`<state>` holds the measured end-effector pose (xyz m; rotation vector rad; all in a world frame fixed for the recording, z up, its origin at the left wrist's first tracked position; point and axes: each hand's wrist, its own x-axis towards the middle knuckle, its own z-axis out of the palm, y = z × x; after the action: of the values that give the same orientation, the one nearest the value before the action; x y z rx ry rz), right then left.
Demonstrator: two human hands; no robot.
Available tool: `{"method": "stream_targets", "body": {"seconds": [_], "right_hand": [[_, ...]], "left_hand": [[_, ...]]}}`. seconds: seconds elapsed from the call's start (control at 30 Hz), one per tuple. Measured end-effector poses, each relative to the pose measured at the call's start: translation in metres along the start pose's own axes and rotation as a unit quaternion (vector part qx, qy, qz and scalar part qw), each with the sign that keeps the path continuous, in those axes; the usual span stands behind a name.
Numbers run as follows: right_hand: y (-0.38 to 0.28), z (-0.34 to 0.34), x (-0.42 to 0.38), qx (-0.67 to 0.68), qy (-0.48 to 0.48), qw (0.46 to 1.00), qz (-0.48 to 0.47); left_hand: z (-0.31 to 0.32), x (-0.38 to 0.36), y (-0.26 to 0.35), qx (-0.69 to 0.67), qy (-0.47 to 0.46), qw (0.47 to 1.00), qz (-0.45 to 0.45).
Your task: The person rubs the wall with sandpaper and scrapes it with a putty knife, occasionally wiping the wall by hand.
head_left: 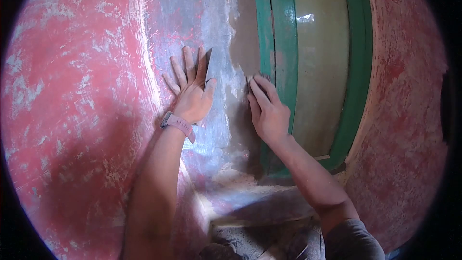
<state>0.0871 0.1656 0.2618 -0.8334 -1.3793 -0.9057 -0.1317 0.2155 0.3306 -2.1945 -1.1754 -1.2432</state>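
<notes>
My left hand [193, 97] lies flat on the wall with its fingers spread. A thin, dark, sharp-cornered sheet [210, 63] shows between its index finger and thumb, mostly hidden beneath the palm. My right hand [270, 110] is closed, fingers bent and pressed together, at the brown plaster strip [245, 29] beside the green frame [285, 33]. Something small and dark shows at its fingertips; I cannot tell what it is. Grey filler [216, 33] with a ragged edge borders the brown strip between my hands.
Worn red-painted wall [72, 67] spreads to the left, and more red wall [404, 163] lies right of the frame. A yellowish pane [320, 77] sits inside the green frame. Below is a ledge [260, 207], with rough ground [240, 236] under it.
</notes>
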Motion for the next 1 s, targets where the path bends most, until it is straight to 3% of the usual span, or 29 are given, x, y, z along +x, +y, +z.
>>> {"method": "stream_targets", "body": {"seconds": [0.17,0.37,0.6,0.7,0.87,1.0], "right_hand": [[-0.003,0.003,0.069,-0.003,-0.01,0.998,0.062],[-0.006,-0.007,-0.055,0.004,-0.008,0.999,0.03],[-0.005,-0.004,0.028,-0.007,0.001,0.996,0.085],[-0.004,0.001,0.008,-0.005,0.026,0.999,0.047],[-0.002,-0.014,-0.111,0.015,-0.037,0.999,0.014],[-0.007,-0.013,-0.072,0.011,-0.042,0.998,0.044]], "left_hand": [[0.001,-0.001,-0.002,-0.007,0.003,1.0,0.01],[0.007,-0.002,-0.006,0.005,0.02,1.0,0.021],[0.008,-0.001,-0.008,0.01,0.019,0.999,0.024],[0.008,-0.001,-0.008,0.001,0.019,1.0,0.024],[0.008,-0.001,-0.007,0.004,0.019,1.0,0.022],[0.011,-0.001,-0.008,-0.006,0.028,0.999,0.027]]}}
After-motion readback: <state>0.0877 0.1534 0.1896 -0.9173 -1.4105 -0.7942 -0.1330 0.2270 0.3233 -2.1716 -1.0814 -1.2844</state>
